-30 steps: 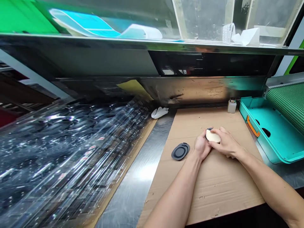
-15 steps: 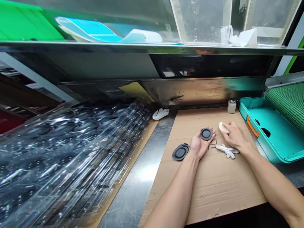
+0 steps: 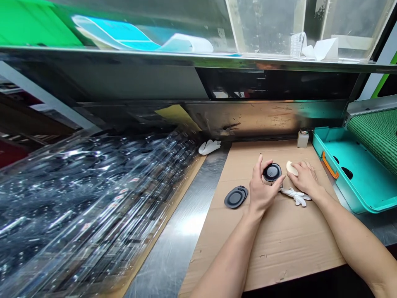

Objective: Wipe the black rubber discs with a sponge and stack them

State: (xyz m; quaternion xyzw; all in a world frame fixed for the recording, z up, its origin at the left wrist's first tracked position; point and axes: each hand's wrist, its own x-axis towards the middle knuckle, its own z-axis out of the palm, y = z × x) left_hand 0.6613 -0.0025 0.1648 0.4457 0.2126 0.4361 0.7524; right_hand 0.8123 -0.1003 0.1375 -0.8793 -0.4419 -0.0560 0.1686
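Head view: the disc is pinched by its rim between thumb and fingers of the left hand, over the cardboard. Near its right side, the right hand pinches a pale pad.

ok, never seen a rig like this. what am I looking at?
No robot here: just a person's two bare hands, seen by one head-worn camera looking forward and down. The left hand holds a round black piece by its edges; the right hand holds a cream-coloured pad. Below is a cardboard sheet with a flat dark item, a white bundle and a small bottle. A turquoise bin stands right; clear plastic packaging lies left.
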